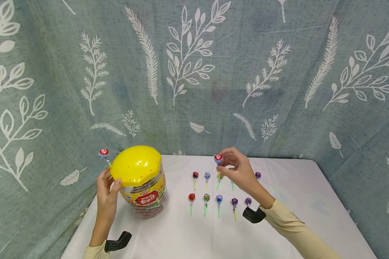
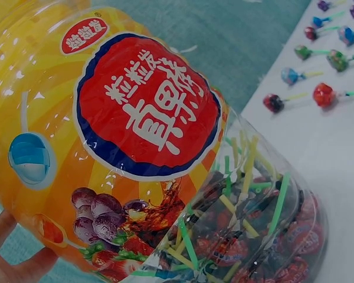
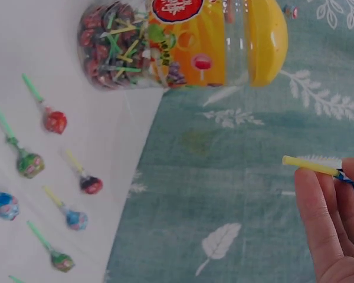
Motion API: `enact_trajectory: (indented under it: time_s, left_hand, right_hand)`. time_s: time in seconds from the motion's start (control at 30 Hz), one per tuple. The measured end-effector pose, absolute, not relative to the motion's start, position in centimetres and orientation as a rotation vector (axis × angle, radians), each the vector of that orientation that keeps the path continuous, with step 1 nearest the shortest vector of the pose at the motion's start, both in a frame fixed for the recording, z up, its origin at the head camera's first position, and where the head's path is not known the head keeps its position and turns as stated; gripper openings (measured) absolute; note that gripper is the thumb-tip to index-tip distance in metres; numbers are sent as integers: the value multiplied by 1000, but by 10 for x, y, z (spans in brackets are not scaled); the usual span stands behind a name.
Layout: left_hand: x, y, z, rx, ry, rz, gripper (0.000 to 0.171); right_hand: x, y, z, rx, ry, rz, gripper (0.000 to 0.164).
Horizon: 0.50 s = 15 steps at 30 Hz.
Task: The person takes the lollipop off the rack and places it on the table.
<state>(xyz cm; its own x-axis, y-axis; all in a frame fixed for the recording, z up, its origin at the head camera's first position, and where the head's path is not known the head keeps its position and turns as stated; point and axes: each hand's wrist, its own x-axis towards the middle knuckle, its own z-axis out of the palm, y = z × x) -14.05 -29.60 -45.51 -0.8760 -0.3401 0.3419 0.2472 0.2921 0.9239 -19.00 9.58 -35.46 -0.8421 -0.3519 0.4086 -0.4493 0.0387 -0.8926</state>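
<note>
A clear candy jar (image 1: 146, 198) with a yellow dotted lid (image 1: 136, 163) stands at the left of the table. My left hand (image 1: 107, 194) grips its upper side near the lid, thumb in front and fingers partly hidden behind. At the lid's left edge, a lollipop (image 1: 103, 153) sticks out, its stick against the lid. In the left wrist view, the jar's label (image 2: 147, 106) and the lollipops (image 2: 248, 218) inside show. My right hand (image 1: 238, 171) pinches a blue-wrapped lollipop (image 1: 218, 158) with a red top above the table; its yellow stick (image 3: 310, 165) shows in the right wrist view.
On the white table (image 1: 175, 237), several lollipops lie in two rows, among them a red one (image 1: 191, 197), a blue one (image 1: 219, 198) and a purple one (image 1: 235, 201). My right forearm overlaps the rows' right end. A patterned green cloth (image 1: 194, 90) hangs behind.
</note>
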Motion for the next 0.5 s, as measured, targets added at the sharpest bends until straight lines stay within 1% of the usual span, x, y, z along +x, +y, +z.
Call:
enact_trajectory:
  time_s: [0.3, 0.5]
  left_hand:
    - [-141, -296, -455, 86, -2085, -1627, 58]
    - [-141, -296, -455, 95, -2098, -1619, 58]
  right_hand:
    - [-186, 117, -368, 799, -2234, 1927, 35]
    - [-189, 132, -389, 736, -2262, 1902, 36]
